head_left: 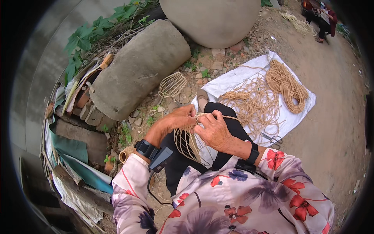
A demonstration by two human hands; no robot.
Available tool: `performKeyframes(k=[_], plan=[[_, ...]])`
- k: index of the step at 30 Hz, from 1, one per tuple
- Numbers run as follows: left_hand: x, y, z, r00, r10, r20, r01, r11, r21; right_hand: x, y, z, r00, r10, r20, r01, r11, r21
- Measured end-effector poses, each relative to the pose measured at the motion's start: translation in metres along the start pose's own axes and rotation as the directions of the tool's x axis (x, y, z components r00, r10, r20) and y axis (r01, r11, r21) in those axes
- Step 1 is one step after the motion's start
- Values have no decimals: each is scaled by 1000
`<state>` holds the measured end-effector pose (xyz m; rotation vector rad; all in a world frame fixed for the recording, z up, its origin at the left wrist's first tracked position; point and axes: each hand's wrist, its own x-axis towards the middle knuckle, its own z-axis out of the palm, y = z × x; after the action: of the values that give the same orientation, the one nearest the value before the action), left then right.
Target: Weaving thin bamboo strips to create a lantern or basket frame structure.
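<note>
On my lap rests an open frame of thin tan strips, its rim up at my fingers. My left hand is closed, pinching at that rim; the exact grip is partly hidden. Beside it my right hand has its fingers bent and pressed around a tan cord, which runs off to the right. The cord leads toward a loose tangle of cord on a white sheet. A thick coiled hank of cord lies at the sheet's far right.
Scissors lie at the sheet's near edge. A similar frame sits on rubble before a concrete cylinder. A small roll stands left of my knee. At the far right, another person sits near more cord.
</note>
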<state>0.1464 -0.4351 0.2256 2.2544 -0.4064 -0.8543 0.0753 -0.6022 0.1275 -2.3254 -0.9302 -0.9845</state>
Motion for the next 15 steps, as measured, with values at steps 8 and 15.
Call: performKeyframes(k=[8, 15], plan=[[-15, -14, 9, 973, 183, -140, -174, 982, 69, 6, 6, -2, 999, -16, -41, 20, 994, 105], [-34, -8, 30, 856, 351, -380, -302, 936, 182, 19, 5, -20, 978, 193, 80, -208, 894, 396]])
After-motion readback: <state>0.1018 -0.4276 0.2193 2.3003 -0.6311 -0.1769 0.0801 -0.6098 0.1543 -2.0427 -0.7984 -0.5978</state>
